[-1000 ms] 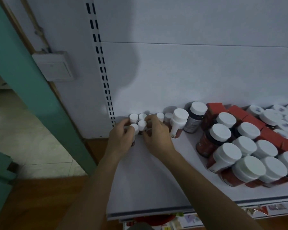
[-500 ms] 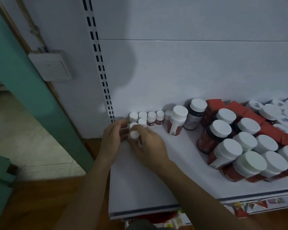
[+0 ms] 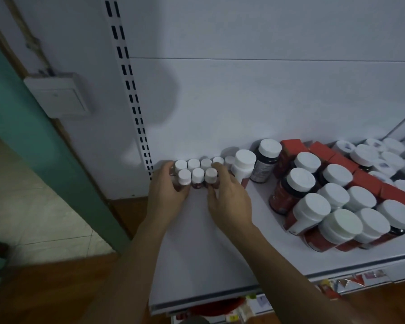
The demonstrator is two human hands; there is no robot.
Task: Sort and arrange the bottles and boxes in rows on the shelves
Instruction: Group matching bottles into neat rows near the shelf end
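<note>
Small white-capped bottles stand in two short rows at the back left corner of the white shelf. My left hand curls round the left end of the front row, gripping the leftmost small bottle. My right hand pinches the rightmost front bottle, with a finger behind it and the thumb in front. A taller white-capped bottle stands just right of the small ones. The bodies of the held bottles are mostly hidden by my fingers.
Several large white-capped bottles and red boxes crowd the shelf's right half. A slotted upright runs up the left back. A green door frame and a wall switch box lie to the left. Packets show on a lower shelf.
A third small bottle now stands in the front row. Both hands have closed in on the ends of that row, the right hand moving up toward the back wall.
</note>
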